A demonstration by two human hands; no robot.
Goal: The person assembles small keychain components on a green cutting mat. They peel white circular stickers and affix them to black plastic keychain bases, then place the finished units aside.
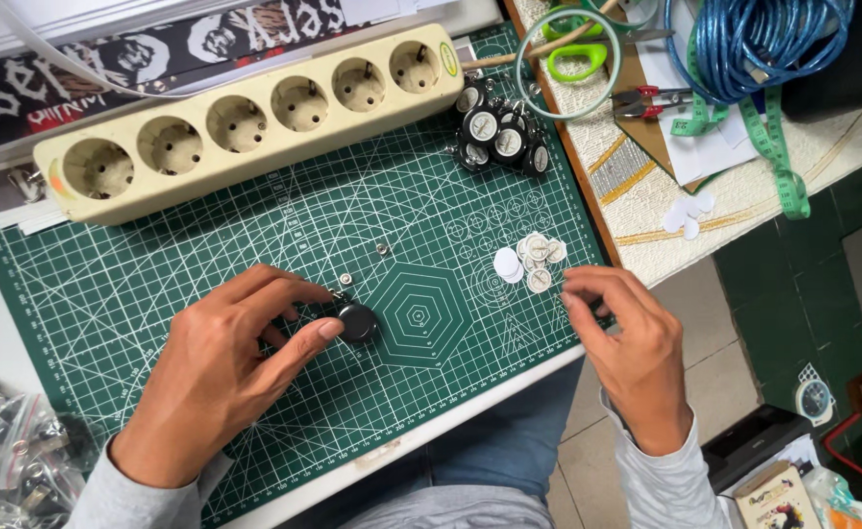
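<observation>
My left hand [230, 367] rests on the green cutting mat [156, 264] and pinches a small round black badge reel [357, 321] between thumb and forefinger. My right hand [627, 343] hovers at the mat's right edge, fingers curled together just below a small pile of white round stickers [529, 260]; whether it holds one I cannot tell. Two tiny metal parts [382, 249] lie on the mat above the reel.
A cream multi-socket power strip [245, 122] lies across the mat's top. A heap of black badge reels [499, 137] sits beside it. Scissors, pliers, a green tape measure [779, 147] and a blue cable coil lie at upper right. Bags of parts sit lower left.
</observation>
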